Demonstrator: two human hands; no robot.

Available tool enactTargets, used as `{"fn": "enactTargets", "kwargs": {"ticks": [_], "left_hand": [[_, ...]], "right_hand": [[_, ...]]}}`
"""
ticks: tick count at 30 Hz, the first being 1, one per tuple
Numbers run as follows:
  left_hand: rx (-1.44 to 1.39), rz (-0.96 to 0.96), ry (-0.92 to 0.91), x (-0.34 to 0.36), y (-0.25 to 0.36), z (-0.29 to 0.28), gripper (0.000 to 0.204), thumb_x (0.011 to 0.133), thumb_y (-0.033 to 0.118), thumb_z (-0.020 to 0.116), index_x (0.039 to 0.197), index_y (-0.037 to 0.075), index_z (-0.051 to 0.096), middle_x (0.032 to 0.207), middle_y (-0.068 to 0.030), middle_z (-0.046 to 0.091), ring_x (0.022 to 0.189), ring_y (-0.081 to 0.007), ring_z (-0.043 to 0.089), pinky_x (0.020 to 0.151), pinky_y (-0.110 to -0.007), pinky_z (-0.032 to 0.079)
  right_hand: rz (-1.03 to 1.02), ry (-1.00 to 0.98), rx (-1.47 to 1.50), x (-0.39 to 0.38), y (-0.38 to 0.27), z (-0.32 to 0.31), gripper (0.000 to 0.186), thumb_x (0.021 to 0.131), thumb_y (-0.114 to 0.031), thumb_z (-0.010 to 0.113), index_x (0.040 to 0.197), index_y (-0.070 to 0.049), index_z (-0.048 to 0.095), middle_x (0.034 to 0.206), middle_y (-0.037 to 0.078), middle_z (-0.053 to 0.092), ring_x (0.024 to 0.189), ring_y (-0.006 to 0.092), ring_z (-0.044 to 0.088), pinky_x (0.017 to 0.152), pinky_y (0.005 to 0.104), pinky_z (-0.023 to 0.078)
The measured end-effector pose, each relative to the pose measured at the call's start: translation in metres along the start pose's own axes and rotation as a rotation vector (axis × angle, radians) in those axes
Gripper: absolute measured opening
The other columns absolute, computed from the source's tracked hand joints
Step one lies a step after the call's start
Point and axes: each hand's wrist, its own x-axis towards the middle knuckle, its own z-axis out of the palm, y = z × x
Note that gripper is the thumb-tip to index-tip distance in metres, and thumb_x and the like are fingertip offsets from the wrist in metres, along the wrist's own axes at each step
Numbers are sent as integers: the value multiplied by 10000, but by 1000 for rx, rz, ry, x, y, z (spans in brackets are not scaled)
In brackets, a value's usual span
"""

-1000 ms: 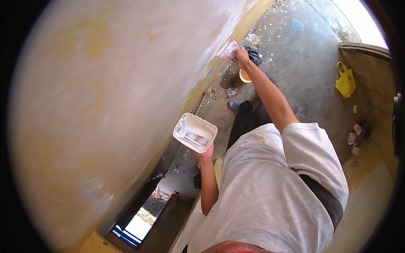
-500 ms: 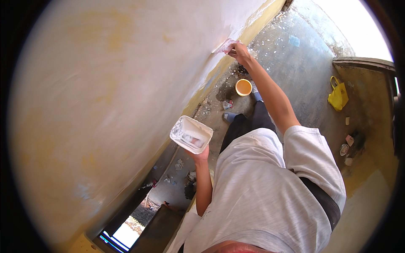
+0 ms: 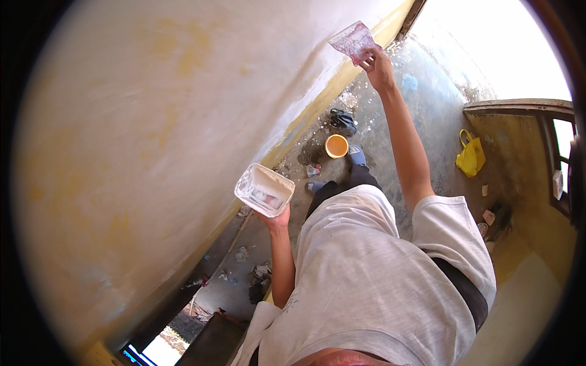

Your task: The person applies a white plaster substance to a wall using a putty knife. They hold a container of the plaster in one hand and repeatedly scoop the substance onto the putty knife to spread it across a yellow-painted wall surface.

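My left hand (image 3: 276,220) grips a white plastic tub (image 3: 268,174) from below, its mouth tilted toward me. A little white paste and smears line its inside. Stretched far out, my right hand (image 3: 378,66) is closed on a thin, clear reddish plastic scraper sheet (image 3: 354,41) smeared with white. The sheet is beside the wall (image 3: 201,91); I cannot tell whether its edge touches. Whitish coating covers much of this wall, with yellow patches and a yellow strip along its foot.
On the floor by my feet stand a bucket of orange-brown liquid (image 3: 336,146) and a black bag (image 3: 343,121). A yellow tote bag (image 3: 470,155) lies at the right near a doorway sill (image 3: 519,105). White crumbs and scraps litter the floor along the wall.
My right hand has moved up and farther along the wall, and the plastic sheet now shows more of its face. The view has shifted; the left hand still holds the tub.
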Motion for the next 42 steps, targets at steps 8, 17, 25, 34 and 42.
{"fn": "enactTargets", "kwargs": {"ticks": [8,17,25,34,42], "left_hand": [[-3,35,54,-5,-13,-5,593,930,513,605,1402,159,554,1430,-59,571,1320,-290,526,1139,-506,386],[-41,121,31,5,-19,-1,596,930,512,598,1406,157,546,1425,-58,573,1323,-285,525,1141,-509,381],[-82,122,-51,26,1,12,559,978,522,509,1412,171,538,1411,-43,579,1303,-273,537,1127,-506,390],[-137,-13,-148,10,-11,32,522,955,507,558,1341,157,593,1342,-49,625,1241,-267,582,1089,-488,439],[-119,51,-14,3,-24,28,552,936,522,582,1345,151,586,1358,-51,614,1259,-274,572,1102,-488,431]], "right_hand": [[543,217,-213,-47,182,-66,159,890,-34,533,1038,5,578,950,139,649,858,297,696,730,409,595],[585,74,-30,14,216,-12,230,887,-21,476,1089,68,542,1054,227,630,946,350,657,878,479,536],[405,-43,116,43,85,84,182,938,7,446,1051,143,493,1127,278,560,1052,387,610,952,474,568],[227,-57,267,2,-14,53,219,965,-31,484,1130,112,471,1173,238,592,1060,336,641,967,430,569],[119,232,-606,9,111,-25,141,942,-19,470,1049,42,538,797,190,672,639,266,696,609,399,604]]}}
